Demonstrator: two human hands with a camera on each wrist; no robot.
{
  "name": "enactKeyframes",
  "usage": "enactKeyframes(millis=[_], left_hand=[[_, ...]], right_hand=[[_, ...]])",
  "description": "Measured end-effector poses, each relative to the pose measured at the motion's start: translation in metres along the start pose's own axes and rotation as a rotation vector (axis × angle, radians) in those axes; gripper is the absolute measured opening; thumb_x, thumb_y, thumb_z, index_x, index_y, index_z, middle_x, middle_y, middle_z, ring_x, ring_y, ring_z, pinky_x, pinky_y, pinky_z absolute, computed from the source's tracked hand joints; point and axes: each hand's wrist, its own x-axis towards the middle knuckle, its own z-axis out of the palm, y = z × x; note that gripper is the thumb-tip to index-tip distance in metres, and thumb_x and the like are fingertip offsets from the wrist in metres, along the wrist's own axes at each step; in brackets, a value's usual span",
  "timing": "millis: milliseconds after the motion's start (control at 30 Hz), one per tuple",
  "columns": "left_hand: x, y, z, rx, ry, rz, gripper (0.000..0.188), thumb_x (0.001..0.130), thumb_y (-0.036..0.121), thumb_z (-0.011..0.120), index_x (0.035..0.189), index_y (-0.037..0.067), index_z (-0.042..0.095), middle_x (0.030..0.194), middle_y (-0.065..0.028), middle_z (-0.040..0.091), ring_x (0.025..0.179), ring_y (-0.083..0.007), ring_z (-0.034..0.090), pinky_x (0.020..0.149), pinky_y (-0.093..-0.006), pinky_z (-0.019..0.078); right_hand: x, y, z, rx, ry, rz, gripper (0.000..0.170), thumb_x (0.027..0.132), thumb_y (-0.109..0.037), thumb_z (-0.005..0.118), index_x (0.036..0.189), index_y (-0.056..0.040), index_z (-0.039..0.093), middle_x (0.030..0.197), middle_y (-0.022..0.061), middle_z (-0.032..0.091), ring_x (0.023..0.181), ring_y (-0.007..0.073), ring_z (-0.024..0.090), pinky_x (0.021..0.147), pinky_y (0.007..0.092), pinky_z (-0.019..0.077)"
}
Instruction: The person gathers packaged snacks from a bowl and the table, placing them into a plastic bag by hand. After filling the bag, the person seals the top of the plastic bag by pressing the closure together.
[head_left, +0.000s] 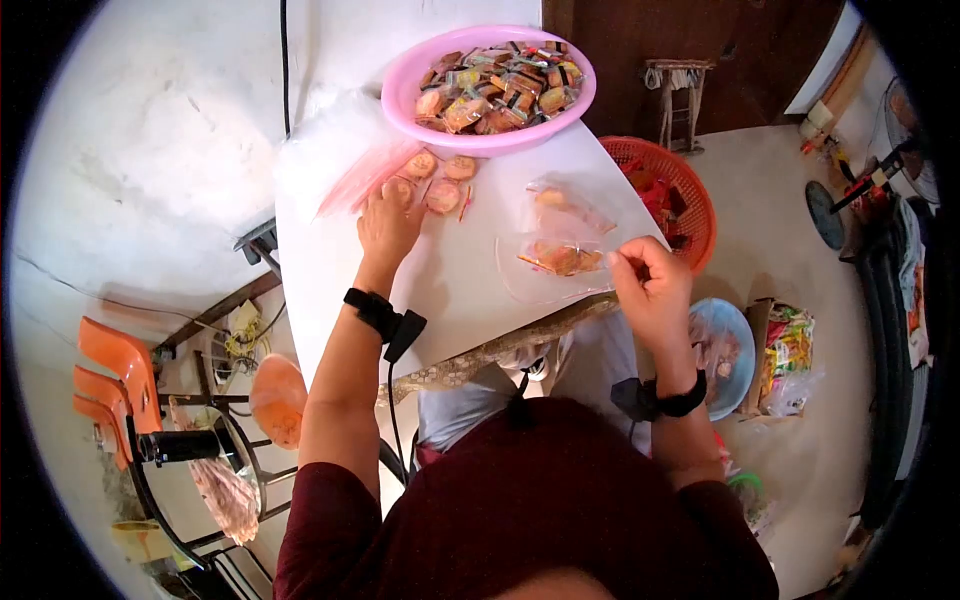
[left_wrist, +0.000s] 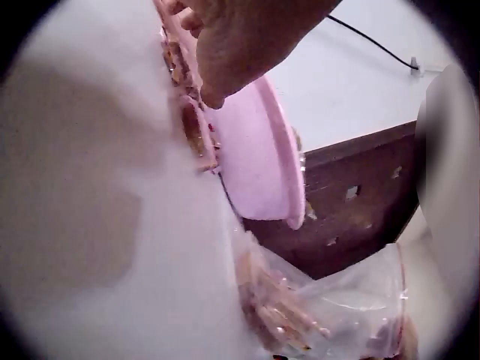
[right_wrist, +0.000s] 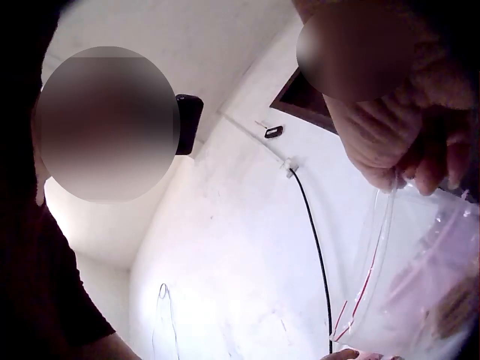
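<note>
My left hand [head_left: 390, 225] reaches over the white table [head_left: 450, 290] with its fingertips at a wrapped round biscuit [head_left: 397, 190]. Beside it lie more wrapped biscuits [head_left: 443, 196]. In the left wrist view the thumb of the left hand [left_wrist: 247, 45] stands apart from the fingers, close to the row of packets [left_wrist: 193, 135]. My right hand [head_left: 655, 290] pinches the edge of a clear zip bag [head_left: 520, 278] near the table's right edge. Inside the bag are wrapped snacks [head_left: 560, 258]. The right wrist view shows the bag's red seal line [right_wrist: 367, 281] below the pinching fingers.
A pink basin [head_left: 390, 90] full of wrapped snacks stands at the table's far end. Pinkish empty bags [head_left: 365, 180] lie left of the biscuits. Another clear bag [head_left: 590, 212] lies beyond the held one. An orange basket [head_left: 705, 205] and a blue basin [head_left: 745, 350] stand to the right.
</note>
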Motion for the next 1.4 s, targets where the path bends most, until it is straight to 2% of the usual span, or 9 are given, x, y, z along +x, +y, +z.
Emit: enactKeyframes(millis=[233,433,633,833,933,1033,1233,1333,1400], left_hand=[[0.006,-0.017,0.01,0.161,-0.087,-0.134,0.035,0.079,0.031,0.07,0.102,0.005,0.065,0.102,-0.0192,0.066,0.098,-0.0383,0.063,0.078,-0.0502,0.0517],[-0.026,0.011,-0.05,-0.314,-0.014,-0.024,0.023,0.077,0.012,0.071,0.096,0.002,0.063,0.085,-0.0144,0.068,0.079,-0.0289,0.067,0.07,-0.0409,0.0534],[-0.065,0.101,-0.139,-0.663,-0.256,0.412,0.037,0.069,0.003,0.073,0.105,0.004,0.064,0.106,-0.012,0.067,0.091,-0.0235,0.064,0.076,-0.0325,0.0504],[-0.066,0.156,-0.099,-0.622,-0.547,0.514,0.029,0.073,0.004,0.072,0.102,0.004,0.068,0.086,-0.0131,0.067,0.075,-0.0259,0.064,0.069,-0.0351,0.0527],[-0.073,0.173,-0.052,-0.244,-0.202,0.687,0.026,0.075,0.003,0.073,0.1,0.005,0.069,0.079,-0.0136,0.066,0.073,-0.0295,0.065,0.067,-0.0365,0.0534],[-0.082,0.173,-0.047,-0.17,-0.419,0.693,0.019,0.077,0.004,0.072,0.096,0.006,0.069,0.08,-0.0112,0.067,0.069,-0.0313,0.064,0.063,-0.0392,0.0531],[-0.061,0.132,-0.082,-0.594,0.059,0.613,0.001,0.083,0.004,0.067,0.083,0.004,0.067,0.069,-0.0099,0.064,0.055,-0.022,0.06,0.052,-0.0311,0.0463],[-0.026,0.094,-0.05,-0.583,0.043,0.202,0.02,0.085,0.016,0.07,0.097,0.002,0.064,0.088,-0.016,0.066,0.077,-0.03,0.065,0.068,-0.0371,0.0525],[-0.007,0.065,-0.019,-0.251,0.116,0.271,0.029,0.086,0.024,0.069,0.104,0.003,0.063,0.105,-0.0177,0.065,0.095,-0.0324,0.063,0.08,-0.0414,0.052]], right_hand=[[-0.002,-0.005,0.005,0.015,-0.003,0.006,0.01,0.087,-0.005,0.067,0.083,0.0006,0.06,0.066,0.007,0.06,0.059,0.009,0.054,0.055,0.0262,0.0443],[-0.001,-0.006,0.006,0.055,-0.008,0.021,0.009,0.086,-0.005,0.067,0.085,0.0007,0.06,0.069,0.009,0.062,0.06,0.0111,0.056,0.056,0.0269,0.0451],[0.0,-0.003,0.01,0.107,-0.013,0.02,0.01,0.086,-0.006,0.067,0.085,0.0004,0.06,0.07,0.0094,0.062,0.06,0.012,0.056,0.056,0.0275,0.0453],[-0.006,-0.009,0.006,0.081,-0.032,0.025,0.011,0.086,-0.007,0.067,0.084,0.0003,0.059,0.071,0.0122,0.063,0.059,0.0178,0.059,0.056,0.0299,0.0457],[-0.01,-0.006,0.006,0.037,-0.069,-0.008,0.01,0.086,-0.007,0.067,0.084,0.0001,0.06,0.072,0.0133,0.062,0.059,0.0201,0.059,0.055,0.0309,0.0448],[-0.012,-0.004,0.005,0.033,-0.053,-0.05,0.01,0.086,-0.007,0.067,0.084,0.0001,0.06,0.071,0.0128,0.061,0.059,0.02,0.058,0.054,0.0314,0.044],[-0.011,0.005,-0.005,0.034,-0.021,0.002,0.009,0.085,-0.005,0.066,0.084,0.001,0.06,0.07,0.0112,0.061,0.059,0.0163,0.059,0.056,0.0289,0.0455],[-0.01,0.005,-0.003,0.046,-0.035,0.013,0.009,0.085,-0.005,0.067,0.083,0.0011,0.06,0.069,0.0111,0.061,0.059,0.0157,0.058,0.055,0.0289,0.0453],[-0.01,0.004,-0.002,0.038,-0.049,0.015,0.01,0.085,-0.005,0.067,0.083,0.0011,0.06,0.069,0.0111,0.061,0.058,0.0161,0.058,0.055,0.0292,0.0451]])
